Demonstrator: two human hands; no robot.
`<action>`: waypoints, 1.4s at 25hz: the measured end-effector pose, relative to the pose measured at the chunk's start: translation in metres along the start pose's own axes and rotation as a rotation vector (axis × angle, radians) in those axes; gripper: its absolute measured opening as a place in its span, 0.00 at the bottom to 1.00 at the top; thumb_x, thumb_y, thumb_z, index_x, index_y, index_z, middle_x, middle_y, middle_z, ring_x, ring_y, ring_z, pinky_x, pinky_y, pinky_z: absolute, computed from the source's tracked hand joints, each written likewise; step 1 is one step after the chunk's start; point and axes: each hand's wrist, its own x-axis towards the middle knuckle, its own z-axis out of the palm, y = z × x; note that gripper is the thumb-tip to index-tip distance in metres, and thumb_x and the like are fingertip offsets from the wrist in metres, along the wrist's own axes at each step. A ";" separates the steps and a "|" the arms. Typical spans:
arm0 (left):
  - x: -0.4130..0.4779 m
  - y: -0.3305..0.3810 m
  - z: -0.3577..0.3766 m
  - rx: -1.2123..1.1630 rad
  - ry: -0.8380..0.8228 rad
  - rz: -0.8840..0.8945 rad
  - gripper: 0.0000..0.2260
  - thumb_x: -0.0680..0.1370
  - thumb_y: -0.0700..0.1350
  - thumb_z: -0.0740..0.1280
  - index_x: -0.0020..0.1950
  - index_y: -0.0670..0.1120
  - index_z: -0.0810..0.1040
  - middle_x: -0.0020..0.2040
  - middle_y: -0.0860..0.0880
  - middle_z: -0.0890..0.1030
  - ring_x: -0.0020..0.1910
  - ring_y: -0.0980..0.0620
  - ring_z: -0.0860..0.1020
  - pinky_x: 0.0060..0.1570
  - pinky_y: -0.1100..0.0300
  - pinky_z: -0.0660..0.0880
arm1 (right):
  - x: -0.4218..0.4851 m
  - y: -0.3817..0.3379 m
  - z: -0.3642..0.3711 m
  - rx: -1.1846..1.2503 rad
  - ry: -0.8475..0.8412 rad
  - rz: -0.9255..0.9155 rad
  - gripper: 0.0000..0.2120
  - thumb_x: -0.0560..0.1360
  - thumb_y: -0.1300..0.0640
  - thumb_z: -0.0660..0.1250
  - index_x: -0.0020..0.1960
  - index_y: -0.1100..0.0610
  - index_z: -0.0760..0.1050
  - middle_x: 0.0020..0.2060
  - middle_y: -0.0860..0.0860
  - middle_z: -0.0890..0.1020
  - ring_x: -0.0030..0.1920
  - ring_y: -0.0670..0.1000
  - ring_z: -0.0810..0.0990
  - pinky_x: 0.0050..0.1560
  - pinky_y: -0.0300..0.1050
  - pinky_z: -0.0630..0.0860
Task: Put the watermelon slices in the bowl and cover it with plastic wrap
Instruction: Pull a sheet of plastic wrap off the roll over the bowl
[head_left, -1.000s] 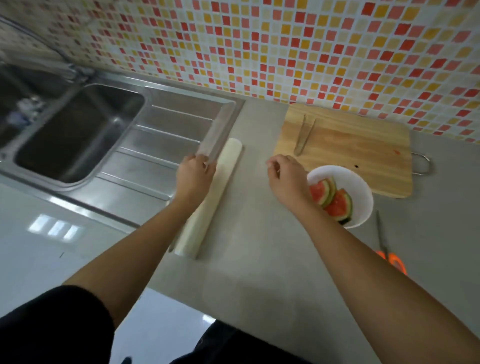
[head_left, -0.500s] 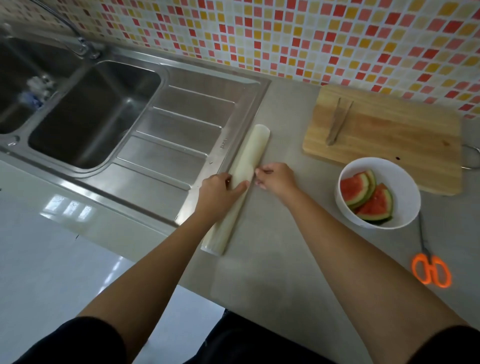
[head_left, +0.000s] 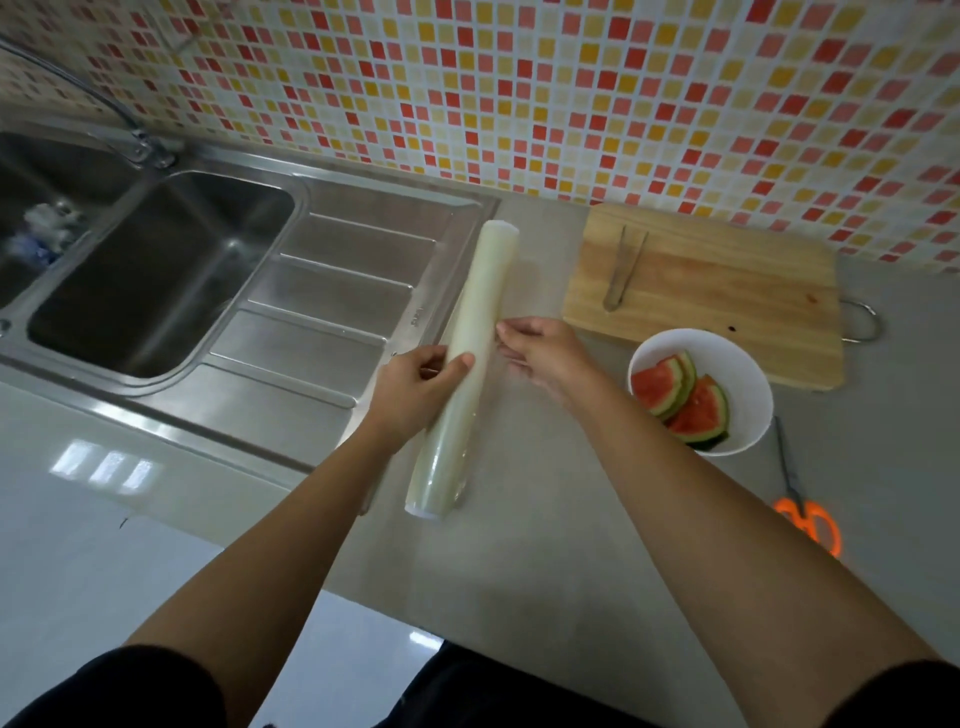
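Note:
A long pale roll of plastic wrap (head_left: 478, 312) lies on the grey counter beside the sink's edge. My left hand (head_left: 415, 387) grips the roll around its middle, thumb across the top. Just right of the roll, my right hand (head_left: 543, 353) pinches the film's loose edge, and a thin sheet of film shows over its fingers. A white bowl (head_left: 748, 374) stands to the right with watermelon slices (head_left: 680, 397) inside, uncovered.
A wooden cutting board (head_left: 727, 291) with metal tongs (head_left: 623, 270) lies behind the bowl against the tiled wall. Orange-handled scissors (head_left: 802, 512) lie right of the bowl. A steel sink (head_left: 156, 270) with a drainboard takes up the left.
My right hand came from near the bowl to the roll and took the film edge. My left hand slid down to grip the roll's middle. The camera shifted, so everything sits further right.

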 end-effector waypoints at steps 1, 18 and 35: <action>-0.001 0.006 0.002 -0.013 -0.004 0.022 0.06 0.74 0.55 0.67 0.41 0.55 0.80 0.32 0.56 0.79 0.28 0.66 0.75 0.28 0.76 0.68 | -0.004 -0.004 -0.005 0.005 0.020 -0.029 0.08 0.75 0.57 0.67 0.53 0.59 0.77 0.39 0.48 0.80 0.37 0.42 0.77 0.35 0.32 0.75; 0.011 0.068 0.047 -0.198 -0.054 0.205 0.10 0.71 0.59 0.67 0.46 0.56 0.82 0.38 0.58 0.84 0.37 0.60 0.81 0.35 0.69 0.75 | -0.063 -0.024 -0.079 0.079 -0.088 -0.051 0.15 0.75 0.62 0.67 0.60 0.64 0.72 0.45 0.54 0.81 0.42 0.46 0.80 0.51 0.38 0.77; 0.008 0.080 0.066 -0.350 -0.071 0.078 0.19 0.70 0.56 0.66 0.56 0.46 0.74 0.50 0.47 0.80 0.44 0.52 0.80 0.43 0.57 0.77 | -0.062 -0.021 -0.072 0.066 0.155 -0.134 0.09 0.74 0.48 0.67 0.38 0.51 0.77 0.33 0.46 0.78 0.30 0.41 0.74 0.38 0.35 0.74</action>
